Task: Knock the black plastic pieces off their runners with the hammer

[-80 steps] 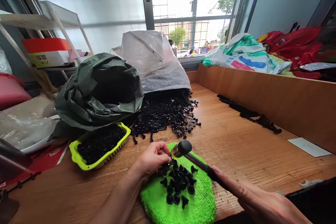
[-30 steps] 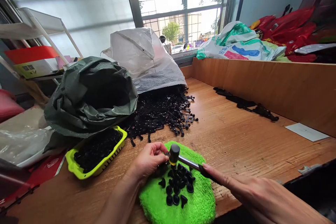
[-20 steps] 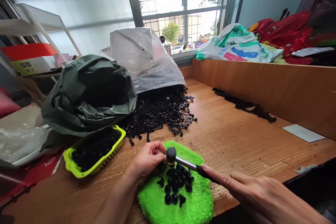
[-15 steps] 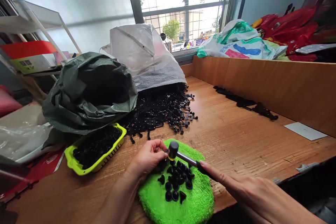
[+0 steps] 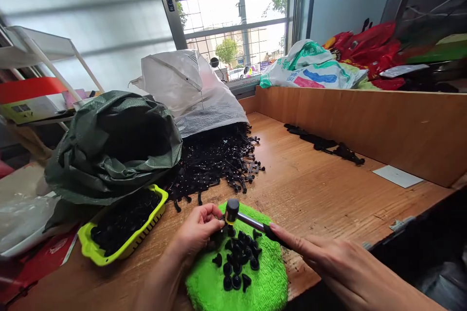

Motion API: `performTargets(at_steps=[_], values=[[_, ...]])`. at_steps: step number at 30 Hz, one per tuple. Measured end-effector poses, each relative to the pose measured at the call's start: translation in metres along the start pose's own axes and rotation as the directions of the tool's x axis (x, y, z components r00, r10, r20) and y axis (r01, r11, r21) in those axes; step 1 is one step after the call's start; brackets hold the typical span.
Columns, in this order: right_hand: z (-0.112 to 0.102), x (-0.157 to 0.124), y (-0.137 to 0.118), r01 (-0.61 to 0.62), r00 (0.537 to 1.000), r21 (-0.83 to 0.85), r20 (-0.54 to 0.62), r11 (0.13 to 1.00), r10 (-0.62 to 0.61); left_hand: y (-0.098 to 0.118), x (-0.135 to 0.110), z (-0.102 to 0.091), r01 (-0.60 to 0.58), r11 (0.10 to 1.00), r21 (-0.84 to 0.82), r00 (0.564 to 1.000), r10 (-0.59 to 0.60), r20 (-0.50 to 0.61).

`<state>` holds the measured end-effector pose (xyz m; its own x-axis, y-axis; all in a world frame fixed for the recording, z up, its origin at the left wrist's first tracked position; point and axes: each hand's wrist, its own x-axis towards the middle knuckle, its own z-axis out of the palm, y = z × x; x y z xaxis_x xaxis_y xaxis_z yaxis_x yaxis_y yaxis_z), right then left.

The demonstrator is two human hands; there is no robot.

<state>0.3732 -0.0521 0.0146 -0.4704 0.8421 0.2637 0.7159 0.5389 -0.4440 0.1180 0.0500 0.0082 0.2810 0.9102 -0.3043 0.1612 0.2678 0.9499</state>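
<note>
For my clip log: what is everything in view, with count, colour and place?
table: one, brown wood, under everything
wall: one, brown wood, table's right side
cloth: one, bright green, near edge
small pieces: many, black, on the cloth
hammer: one, black head, above the pieces
tray: one, yellow-green, left of cloth, holding black pieces
green sack: one, dark green, behind the tray
white sack: one, white, back centre
strips: one heap, black, at the white sack's mouth
scraps: several, black, beside the wall
card: one, white, beside the wall
bags: several, white-green and red, behind the wall
left hand: pinched shut beside the hammer head
right hand: gripping the hammer handle
</note>
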Motion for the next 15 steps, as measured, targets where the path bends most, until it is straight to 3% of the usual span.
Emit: performTargets(at_steps=[3,6,11,15], values=[[-0.005,-0.003,0.006,-0.011,0.999,0.217,-0.038,0.976,0.02,0.001,-0.003,-0.008,-0.008,0.986,-0.167,1.0,0.01,0.013],[-0.004,-0.011,0.017,-0.067,0.989,0.312,-0.105,0.948,0.104,0.006,-0.006,-0.01,-0.037,0.958,-0.284,0.998,0.051,0.041],[0.012,-0.023,0.031,-0.167,0.96,0.426,-0.134,0.889,0.245,0.008,0.001,0.001,0.036,0.949,-0.314,0.986,0.018,0.167],[0.021,-0.025,0.037,-0.165,0.965,0.45,-0.111,0.878,0.238,0.005,0.008,0.008,0.062,0.945,-0.323,0.984,-0.003,0.18]])
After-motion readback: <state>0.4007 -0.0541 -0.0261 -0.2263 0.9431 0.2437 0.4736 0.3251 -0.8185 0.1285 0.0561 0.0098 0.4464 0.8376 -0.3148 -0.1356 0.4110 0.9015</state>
